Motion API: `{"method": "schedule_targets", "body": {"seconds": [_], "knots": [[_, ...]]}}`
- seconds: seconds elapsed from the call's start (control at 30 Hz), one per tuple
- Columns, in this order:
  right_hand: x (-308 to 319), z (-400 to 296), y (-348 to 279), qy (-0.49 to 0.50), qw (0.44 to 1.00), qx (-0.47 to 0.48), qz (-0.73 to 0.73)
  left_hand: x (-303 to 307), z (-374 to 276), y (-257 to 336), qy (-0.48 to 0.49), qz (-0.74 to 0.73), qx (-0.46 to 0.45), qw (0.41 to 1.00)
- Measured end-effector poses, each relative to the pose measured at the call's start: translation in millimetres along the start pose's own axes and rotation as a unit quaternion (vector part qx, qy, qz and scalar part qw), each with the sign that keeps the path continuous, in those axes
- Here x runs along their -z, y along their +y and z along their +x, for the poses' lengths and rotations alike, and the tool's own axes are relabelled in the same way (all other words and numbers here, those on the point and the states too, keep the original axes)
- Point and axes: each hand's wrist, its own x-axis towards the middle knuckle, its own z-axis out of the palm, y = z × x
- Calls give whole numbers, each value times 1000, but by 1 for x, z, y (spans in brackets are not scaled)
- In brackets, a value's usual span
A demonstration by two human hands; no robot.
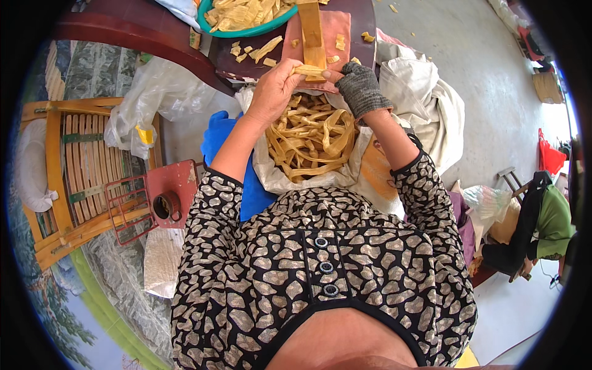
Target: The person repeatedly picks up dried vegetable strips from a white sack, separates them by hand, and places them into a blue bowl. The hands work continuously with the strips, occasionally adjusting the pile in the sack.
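My bare left hand (276,88) grips one end of a dried yellow strip (309,70). The other end lies between the fingers of my right hand (358,88), which wears a grey knitted fingerless glove. Both hands hold the strip level across the near end of a narrow wooden board (312,39). Under that board a pink cloth (340,27) covers part of the dark red table (365,51). Below my hands, an open white sack (273,180) is filled with long, curled yellow strips (310,138).
A teal basin (249,31) heaped with flat yellow pieces stands on the table, with short cut pieces (268,48) scattered nearby. At left, a brown mug (166,206) sits on a red stand (185,185) beside a slatted wooden chair (85,148). Pale cloth (425,101) lies at right.
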Motion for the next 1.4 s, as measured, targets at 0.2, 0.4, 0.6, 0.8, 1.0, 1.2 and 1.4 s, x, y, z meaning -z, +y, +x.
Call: {"method": "schedule_targets", "body": {"seconds": [0.2,0.4,0.6,0.8,1.0,1.2,1.4], "knots": [[0,21,7,-18,993,6,-113,-3,17,-10,-5,-90,32,995],[-2,39,16,68,939,187,-280,-10,38,-19,50,-135,42,989],[-15,55,29,19,920,138,-366,-16,55,-40,57,27,47,997],[-26,42,60,-57,884,124,-447,-16,22,-32,-8,155,107,982],[-25,-17,-21,144,977,142,-63,-16,-30,-8,-156,-174,190,954],[-50,-68,-35,74,913,400,-27,-39,-88,23,-109,-489,200,842],[-53,-83,-29,18,954,256,157,-28,-65,9,-104,-662,334,663]]}}
